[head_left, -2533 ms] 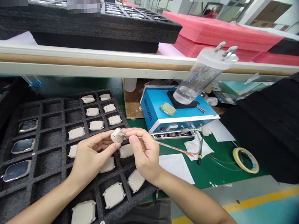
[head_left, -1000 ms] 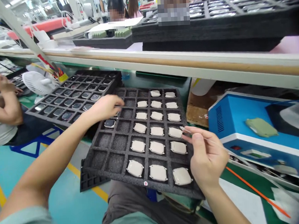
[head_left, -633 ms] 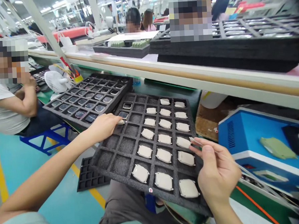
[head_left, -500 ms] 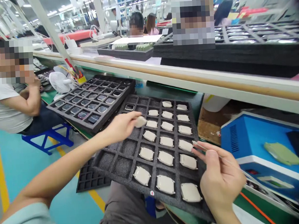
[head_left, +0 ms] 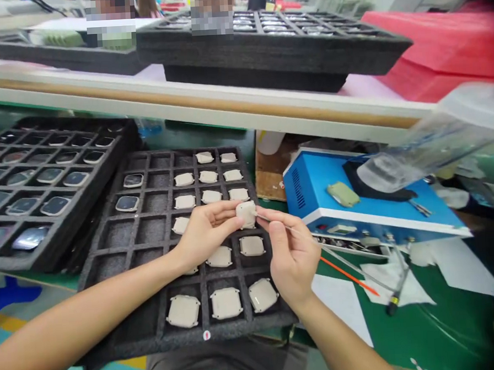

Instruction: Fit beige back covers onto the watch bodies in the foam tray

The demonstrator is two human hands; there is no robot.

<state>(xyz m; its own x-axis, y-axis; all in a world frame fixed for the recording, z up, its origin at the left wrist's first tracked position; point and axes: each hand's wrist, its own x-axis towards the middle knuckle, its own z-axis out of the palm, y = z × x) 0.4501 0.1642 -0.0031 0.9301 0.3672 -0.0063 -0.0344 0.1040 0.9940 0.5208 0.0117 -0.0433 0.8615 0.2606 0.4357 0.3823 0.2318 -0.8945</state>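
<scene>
A beige squarish part with small corner lugs, like a watch case (head_left: 246, 215), is pinched between the thumb and fingers of my left hand (head_left: 206, 231). It is held above the black foam tray (head_left: 158, 341), whose compartments hold several similar beige parts. My right hand (head_left: 294, 254) is closed on a thin pale tube (head_left: 337, 256), its front end at the right edge of the held part; whether they touch I cannot tell. Two dark-faced pieces (head_left: 127, 203) lie in the tray's left column.
To the left, another black tray (head_left: 106, 176) holds dark-faced pieces. A blue box (head_left: 325, 175) carries a green part (head_left: 343, 194) and a tilted clear cup (head_left: 418, 143). An orange stick (head_left: 351, 276) and white paper (head_left: 340, 307) lie at right. A shelf edge (head_left: 210, 112) crosses behind.
My left hand has carried the beige part rightward across the tray to my right hand, where the tube's end now meets its edge. The view has turned right.
</scene>
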